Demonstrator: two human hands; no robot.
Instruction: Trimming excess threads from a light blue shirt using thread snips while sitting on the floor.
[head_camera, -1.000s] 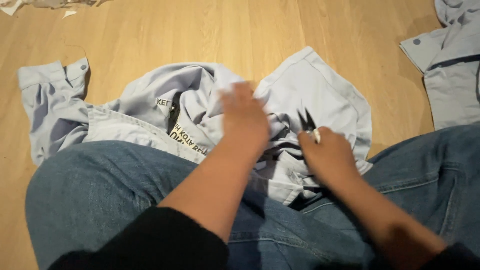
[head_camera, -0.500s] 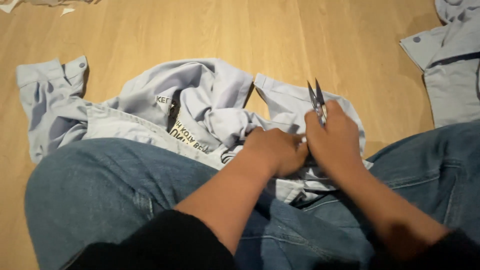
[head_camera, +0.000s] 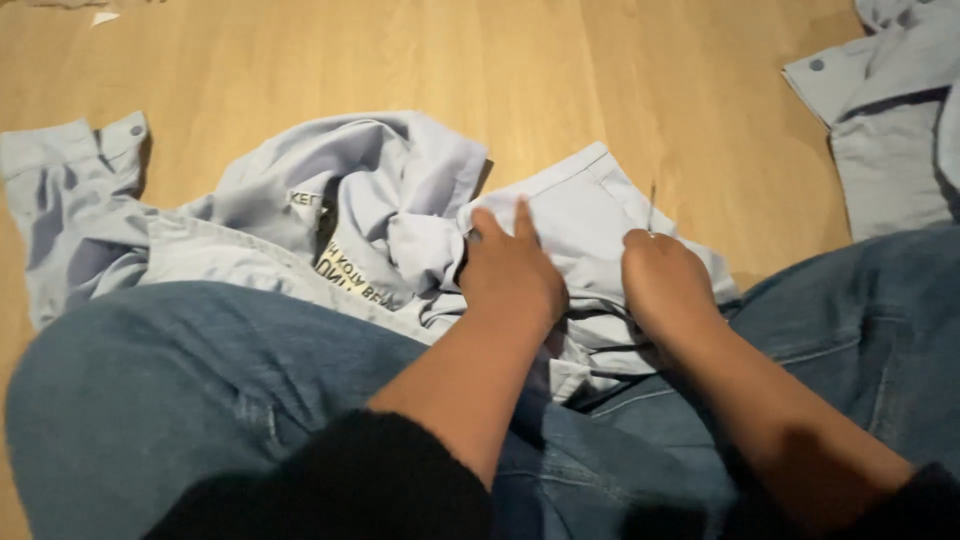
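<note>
**Both hands down on a crumpled pale blue shirt, floor session**

The person is sitting on a light wooden floor (head_camera: 300, 70) in blue denim jeans (head_camera: 180, 400), with a crumpled pale blue cotton shirt (head_camera: 380, 190) bunching up over the lap and spilling onto the boards. The left hand (head_camera: 512, 275) is lying flat on the cloth — fingers released and stretched forward, gripping nothing, just pressing the fabric down. Right beyond its fingertips the shirt is folding into a heap, and a label strip with dark printing is showing just to the left of them.

The right hand (head_camera: 665, 280) is sitting just beside the left one, curled shut around a small thin metal tool (head_camera: 651, 208) — only a slim tip is poking up past the knuckles, so I can't tell exactly what it is. Under those fingers the shirt's hemmed edge is lying flatter.

Well off to the right of both hands, a second pale blue garment (head_camera: 880, 130) with a button is lying on the floor.
</note>
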